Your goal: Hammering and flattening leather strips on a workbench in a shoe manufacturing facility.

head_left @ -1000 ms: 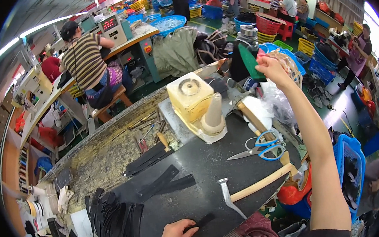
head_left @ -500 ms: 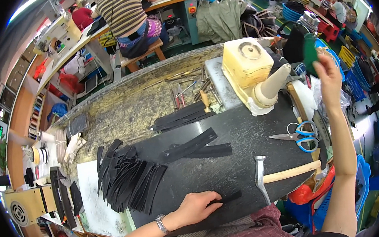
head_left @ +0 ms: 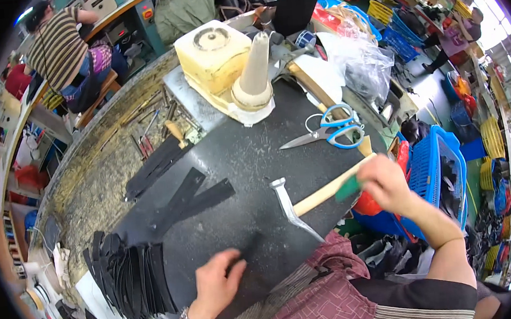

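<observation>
My left hand (head_left: 214,282) presses flat on a black strip (head_left: 247,249) at six o'clock on the table (head_left: 255,159), so I should keep it pinned while my right hand (head_left: 383,185), pinching a green piece (head_left: 348,187) at three o'clock, comes over.

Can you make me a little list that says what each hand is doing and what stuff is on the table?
Left hand: presses a small black strip flat on the dark work mat.
Right hand: holds a small green thing, right beside the hammer's wooden handle.
Hammer head: lies on the mat.
Scissors: blue handles, lying shut.
Black strips: some loose mid-mat.
Stack of black pieces: fanned at the left.
Behind: yellowish block and pale cone.
</observation>
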